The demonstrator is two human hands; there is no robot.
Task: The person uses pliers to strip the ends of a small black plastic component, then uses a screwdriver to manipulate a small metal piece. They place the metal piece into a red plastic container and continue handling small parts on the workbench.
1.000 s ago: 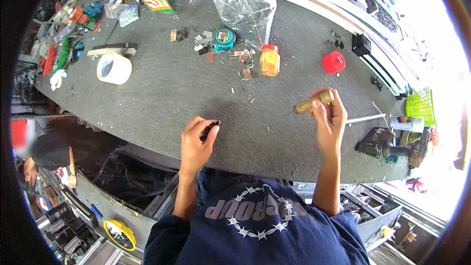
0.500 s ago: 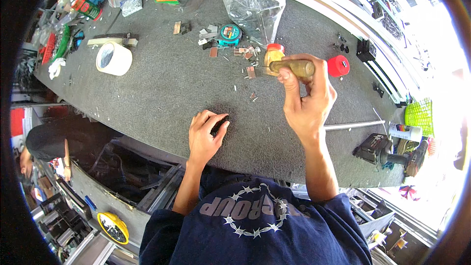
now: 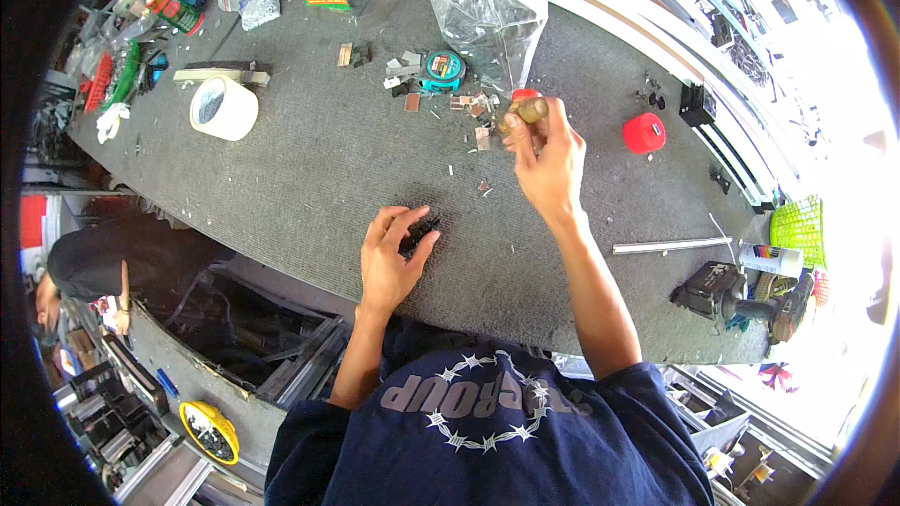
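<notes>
Brown, stubby cylinder point(image 3: 528, 111) pinched in the fingertips of the right hand point(image 3: 547, 161), raised over a small jar with an orange-red lid point(image 3: 524, 95), mostly hidden behind that hand. Left hand point(image 3: 392, 256) flat on the grey carpeted bench point(image 3: 309, 178), fingers loosely curled over a small dark part point(image 3: 419, 230), nearer the body than the jar; whether gripped or only covered, impossible to tell. Around the jar, small metal scraps point(image 3: 473, 117) and a round teal tape measure point(image 3: 443, 66) just to its left. Behind the jar, a crumpled clear plastic bag point(image 3: 487, 5). Right of the jar, a red cap point(image 3: 644, 133). Well left of the jar, a white tape roll point(image 3: 223, 108). Far right of the jar, near the bench edge, a thin metal rod point(image 3: 670, 245), a spray can point(image 3: 771, 259) and a dark power drill point(image 3: 736, 295).
</notes>
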